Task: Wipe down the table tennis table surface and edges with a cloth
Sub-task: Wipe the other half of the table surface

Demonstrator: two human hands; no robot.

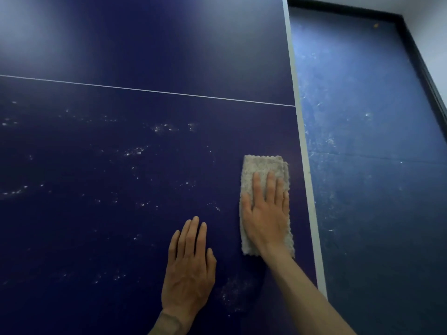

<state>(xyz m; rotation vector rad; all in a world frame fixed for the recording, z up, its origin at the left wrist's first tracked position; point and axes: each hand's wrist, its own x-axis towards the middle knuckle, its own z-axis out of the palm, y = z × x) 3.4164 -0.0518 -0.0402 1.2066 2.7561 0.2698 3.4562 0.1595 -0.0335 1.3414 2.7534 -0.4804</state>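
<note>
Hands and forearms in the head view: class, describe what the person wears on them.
Both the left hand and the right hand are bare: no gloves, no rings visible. The right forearm is uncovered to the picture's edge, no sleeve in view. Little shows beyond the left wrist.

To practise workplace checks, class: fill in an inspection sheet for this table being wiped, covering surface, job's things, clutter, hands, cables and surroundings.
Surface: dark blue table, white specks scattered left of the hands.
Job's things: folded grey cloth lies flat near the white edge line.
Clutter: nothing seen.
Hands: right hand pressed flat on the cloth; left hand flat on the bare table beside it.
Cables: nothing seen.
Surroundings: scuffed blue floor, dark skirting, pale wall.
</note>
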